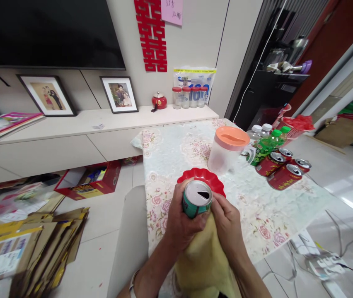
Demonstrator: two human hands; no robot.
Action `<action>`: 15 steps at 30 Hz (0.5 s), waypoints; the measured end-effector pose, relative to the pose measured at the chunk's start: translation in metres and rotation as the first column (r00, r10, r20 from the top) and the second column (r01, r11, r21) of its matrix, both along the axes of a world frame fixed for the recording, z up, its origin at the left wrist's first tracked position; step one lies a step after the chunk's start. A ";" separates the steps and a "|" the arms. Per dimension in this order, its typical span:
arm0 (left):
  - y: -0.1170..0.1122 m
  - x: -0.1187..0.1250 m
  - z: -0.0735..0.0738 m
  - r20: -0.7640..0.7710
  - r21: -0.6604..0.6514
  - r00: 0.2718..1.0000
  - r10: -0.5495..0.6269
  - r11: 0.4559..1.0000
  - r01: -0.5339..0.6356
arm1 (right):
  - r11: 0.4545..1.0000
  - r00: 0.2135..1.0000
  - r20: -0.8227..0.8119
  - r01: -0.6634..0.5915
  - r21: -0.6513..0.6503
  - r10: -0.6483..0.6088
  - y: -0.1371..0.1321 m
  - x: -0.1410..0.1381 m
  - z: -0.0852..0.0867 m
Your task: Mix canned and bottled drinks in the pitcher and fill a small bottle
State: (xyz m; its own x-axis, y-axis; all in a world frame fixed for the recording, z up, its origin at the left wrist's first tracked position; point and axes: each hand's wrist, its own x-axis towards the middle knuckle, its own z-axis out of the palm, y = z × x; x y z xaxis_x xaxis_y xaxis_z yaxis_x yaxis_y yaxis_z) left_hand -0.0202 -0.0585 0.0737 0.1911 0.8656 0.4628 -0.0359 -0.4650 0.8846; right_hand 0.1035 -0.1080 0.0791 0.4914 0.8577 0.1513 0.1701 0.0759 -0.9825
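In my left hand [178, 221] is a green drink can [192, 207], its top facing up with the mouth hole open. The fingers wrap around its left side and the thumb lies across its front. My right hand [228, 217] grips a yellow cloth [206, 256] and presses it against the can's right side. The cloth hangs down below both hands. Just behind the can, partly hidden by it and my hands, lies a red scalloped plate [203, 174] on the flowered tablecloth [257, 207].
A pitcher [223, 155] with an orange lid stands behind the plate. To its right are several opened red cans [285, 177], green bottles [263, 149] and a pink basket [288, 130]. Cables and power strips [325, 265] lie on the floor at right, folded cardboard [49, 244] at left.
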 end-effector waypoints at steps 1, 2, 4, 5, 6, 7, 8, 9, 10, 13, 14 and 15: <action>0.000 0.000 0.001 -0.004 0.007 1.000 0.020 1.000 -0.020 | 1.000 1.000 0.012 0.022 0.003 -0.022 -0.004 -0.004 -0.001; 0.000 0.000 0.001 -0.007 0.013 0.999 0.034 0.999 -0.034 | 0.999 0.999 0.024 0.044 0.009 -0.044 -0.008 -0.008 -0.002; 0.001 -0.001 -0.001 -0.018 0.020 0.999 0.047 0.999 -0.046 | 0.997 0.996 0.043 0.079 0.021 -0.080 -0.016 -0.017 -0.004; 0.002 -0.001 -0.003 -0.027 0.022 0.998 0.053 0.998 -0.053 | 0.995 0.994 0.051 0.097 0.028 -0.098 -0.021 -0.021 -0.004; 0.002 -0.001 -0.004 -0.035 0.024 0.998 0.059 0.998 -0.058 | 0.992 0.991 0.061 0.118 0.038 -0.120 -0.026 -0.025 -0.003; 0.002 -0.002 -0.006 -0.038 0.024 0.997 0.063 0.998 -0.062 | 0.988 0.986 0.076 0.143 0.050 -0.146 -0.030 -0.028 -0.003; 0.002 -0.002 -0.008 -0.038 0.014 0.997 0.068 0.998 -0.067 | 0.983 0.979 0.098 0.171 0.064 -0.177 -0.034 -0.031 -0.002; 0.001 -0.001 -0.010 -0.035 -0.006 0.997 0.069 0.998 -0.070 | 0.976 0.969 0.127 0.202 0.081 -0.211 -0.037 -0.032 -0.001; 0.000 -0.001 -0.011 -0.030 -0.033 0.998 0.064 0.997 -0.065 | 0.968 0.956 0.162 0.228 0.103 -0.243 -0.039 -0.033 0.000; -0.008 0.000 -0.012 -0.017 -0.123 1.000 0.017 0.992 -0.019 | 0.958 0.937 0.219 0.244 0.151 -0.273 -0.037 -0.030 0.005; -0.011 0.000 -0.011 -0.012 -0.141 1.000 0.002 0.990 -0.003 | 0.960 0.942 0.207 0.236 0.150 -0.264 -0.034 -0.027 0.007; -0.014 0.000 -0.011 -0.005 -0.152 1.000 -0.010 0.988 0.009 | 0.965 0.952 0.182 0.224 0.138 -0.247 -0.031 -0.023 0.010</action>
State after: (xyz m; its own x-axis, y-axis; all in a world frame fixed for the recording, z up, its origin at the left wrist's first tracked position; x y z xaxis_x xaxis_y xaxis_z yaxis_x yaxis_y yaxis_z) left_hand -0.0203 -0.0723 0.0628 0.2022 0.9240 0.3244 -0.0342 -0.3244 0.9453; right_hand 0.0802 -0.1387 0.0886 0.6281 0.6923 0.3554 0.3852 0.1202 -0.9150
